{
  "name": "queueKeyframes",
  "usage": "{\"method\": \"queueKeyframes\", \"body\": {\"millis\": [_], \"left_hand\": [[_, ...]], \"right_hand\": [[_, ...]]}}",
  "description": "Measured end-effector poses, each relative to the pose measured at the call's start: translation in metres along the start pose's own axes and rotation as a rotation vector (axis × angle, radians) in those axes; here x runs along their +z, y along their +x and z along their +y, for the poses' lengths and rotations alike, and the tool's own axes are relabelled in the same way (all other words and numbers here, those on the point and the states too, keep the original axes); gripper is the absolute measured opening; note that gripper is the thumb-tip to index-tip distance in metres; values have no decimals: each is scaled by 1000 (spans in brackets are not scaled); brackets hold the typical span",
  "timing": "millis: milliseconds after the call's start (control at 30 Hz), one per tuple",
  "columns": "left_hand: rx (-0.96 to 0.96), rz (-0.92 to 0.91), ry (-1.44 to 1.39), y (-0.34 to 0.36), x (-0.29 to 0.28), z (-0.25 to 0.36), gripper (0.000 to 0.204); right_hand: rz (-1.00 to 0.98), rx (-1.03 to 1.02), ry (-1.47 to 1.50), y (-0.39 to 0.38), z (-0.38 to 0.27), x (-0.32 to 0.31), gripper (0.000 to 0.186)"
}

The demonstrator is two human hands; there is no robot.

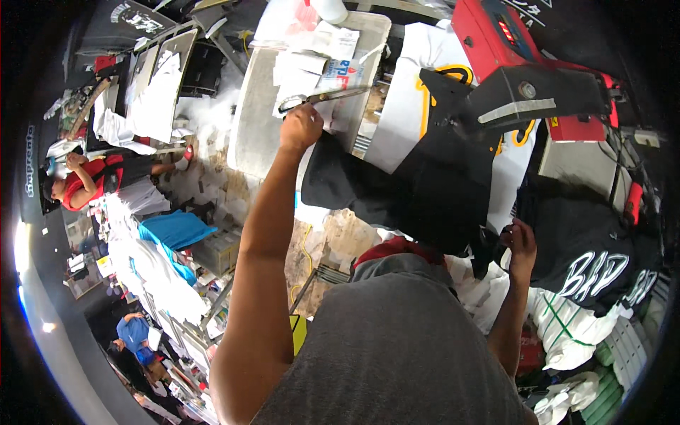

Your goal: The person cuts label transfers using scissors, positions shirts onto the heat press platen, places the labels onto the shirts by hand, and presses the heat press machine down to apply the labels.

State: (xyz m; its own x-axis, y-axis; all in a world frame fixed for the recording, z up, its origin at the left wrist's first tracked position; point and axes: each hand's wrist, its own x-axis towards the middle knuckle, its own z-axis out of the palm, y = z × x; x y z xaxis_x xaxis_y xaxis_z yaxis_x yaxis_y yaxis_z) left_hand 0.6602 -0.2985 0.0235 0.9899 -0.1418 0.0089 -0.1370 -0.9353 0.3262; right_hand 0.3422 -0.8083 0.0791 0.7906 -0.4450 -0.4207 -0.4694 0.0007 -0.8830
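Observation:
My left hand (302, 127) is closed at the handle of a pair of scissors (322, 96), its blades pointing right over papers on a table. A black shirt (443, 180) stretches from beside that hand to the red and black heat press (517, 92), one sleeve end next to my left wrist. My right hand (520, 246), lower right, has curled fingers at a bunched black edge of the shirt. White cloth with yellow and black print (407, 106) lies under the shirt, partly hidden by it and the press.
The pale table (248, 142) holds papers and plastic bags. Another black shirt with white lettering (591, 273) lies right, above a tied white bundle (563, 333). A yellow cord (306, 248) runs over the floor. One person in red (92, 180) and another in blue (134, 336) are at left.

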Motion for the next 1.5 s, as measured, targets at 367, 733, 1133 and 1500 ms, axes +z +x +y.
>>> {"method": "queueKeyframes", "body": {"millis": [367, 733, 1133, 1500], "left_hand": [[34, 99, -280, -42, -105, 26, 12], [-51, -414, -1951, -221, -151, 213, 14], [-139, -570, -2062, -262, -146, 246, 11], [168, -113, -1166, -149, -103, 181, 19]], "right_hand": [[30, -149, -52, -49, -28, 20, 29], [-503, -452, 540, -134, -160, 151, 38], [-361, -476, 710, -168, -152, 152, 33], [29, -1219, 89, -121, -231, 60, 21]]}}
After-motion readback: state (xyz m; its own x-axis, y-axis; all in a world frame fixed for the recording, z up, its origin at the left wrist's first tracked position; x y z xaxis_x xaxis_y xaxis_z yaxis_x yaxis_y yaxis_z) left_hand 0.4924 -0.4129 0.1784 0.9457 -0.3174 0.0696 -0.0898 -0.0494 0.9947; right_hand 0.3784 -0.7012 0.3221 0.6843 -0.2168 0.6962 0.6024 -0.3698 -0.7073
